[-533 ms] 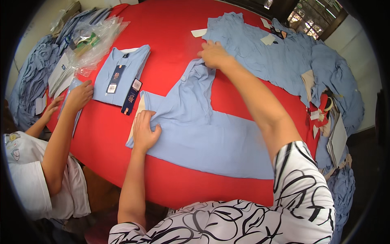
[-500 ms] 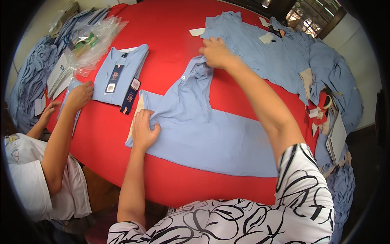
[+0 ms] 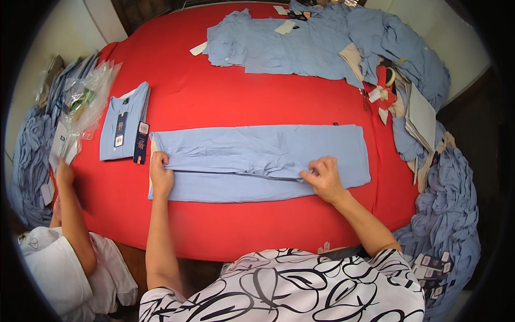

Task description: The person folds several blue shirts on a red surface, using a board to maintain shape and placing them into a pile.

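In front of me a light blue shirt [image 3: 230,188] lies lengthwise as a long flat strip, with one layer turned over and wrinkled toward its middle. A beige edge shows at its left end. There my left hand [image 3: 161,174] rests with curled fingers, gripping the cloth at the near edge of the turned-over layer. My right hand [image 3: 325,181] pinches the same layer's near edge, right of the middle; its fingertips are partly hidden by the hand. To the left sits a neatly folded light blue shirt [image 3: 110,139] with dark hang tags [image 3: 141,143].
A red cloth [image 3: 177,96] covers the table. Unfolded blue shirts [image 3: 268,45] spread along the far side; more garments [image 3: 445,198] heap at the right. Scissors [image 3: 366,99] lie near a tape roll [image 3: 390,77]. At left a co-worker's hand [image 3: 64,174] is beside clear plastic bags [image 3: 94,96].
My right hand has come nearer and rightward, laying the lifted part of the shirt down along its length. My left hand stays at the left end. The view has shifted right.
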Action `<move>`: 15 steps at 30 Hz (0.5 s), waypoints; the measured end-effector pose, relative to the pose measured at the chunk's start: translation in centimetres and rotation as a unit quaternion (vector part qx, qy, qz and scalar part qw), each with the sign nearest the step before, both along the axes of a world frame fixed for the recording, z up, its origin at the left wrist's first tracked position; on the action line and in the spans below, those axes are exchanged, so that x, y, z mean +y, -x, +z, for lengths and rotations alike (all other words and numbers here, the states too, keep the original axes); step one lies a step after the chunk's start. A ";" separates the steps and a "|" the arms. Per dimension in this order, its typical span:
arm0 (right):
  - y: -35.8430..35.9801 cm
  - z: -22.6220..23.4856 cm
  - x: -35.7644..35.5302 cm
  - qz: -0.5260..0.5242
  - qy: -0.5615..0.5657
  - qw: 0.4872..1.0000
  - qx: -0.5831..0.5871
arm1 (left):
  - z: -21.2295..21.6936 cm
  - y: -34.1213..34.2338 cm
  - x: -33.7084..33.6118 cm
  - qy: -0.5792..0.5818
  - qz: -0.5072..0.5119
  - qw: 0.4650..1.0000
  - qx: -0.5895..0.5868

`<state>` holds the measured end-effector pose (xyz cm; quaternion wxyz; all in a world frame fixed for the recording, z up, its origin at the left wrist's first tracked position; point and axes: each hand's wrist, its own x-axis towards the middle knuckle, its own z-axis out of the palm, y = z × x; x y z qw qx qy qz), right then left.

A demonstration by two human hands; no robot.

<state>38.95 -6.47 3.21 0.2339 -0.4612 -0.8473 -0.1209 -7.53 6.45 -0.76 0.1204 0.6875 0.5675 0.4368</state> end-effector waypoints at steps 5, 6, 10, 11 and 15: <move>2.0 0.7 -0.1 -0.021 -0.050 0.998 0.021 | -0.9 1.0 -0.3 -0.012 -0.003 1.000 -0.014; 1.9 0.8 -0.9 -0.040 -0.053 0.997 0.031 | -0.9 1.3 -0.3 -0.014 -0.003 1.000 -0.011; -0.8 -0.5 -3.4 -0.150 -0.026 0.978 0.140 | -0.8 1.1 -0.4 -0.002 0.002 1.000 0.005; -1.8 -0.8 -3.7 -0.187 -0.013 0.964 0.187 | -0.6 1.4 -0.5 0.001 0.002 1.000 0.011; -7.0 -0.9 -4.2 -0.375 0.050 0.913 0.155 | 2.4 1.5 -0.8 0.163 -0.016 0.986 0.006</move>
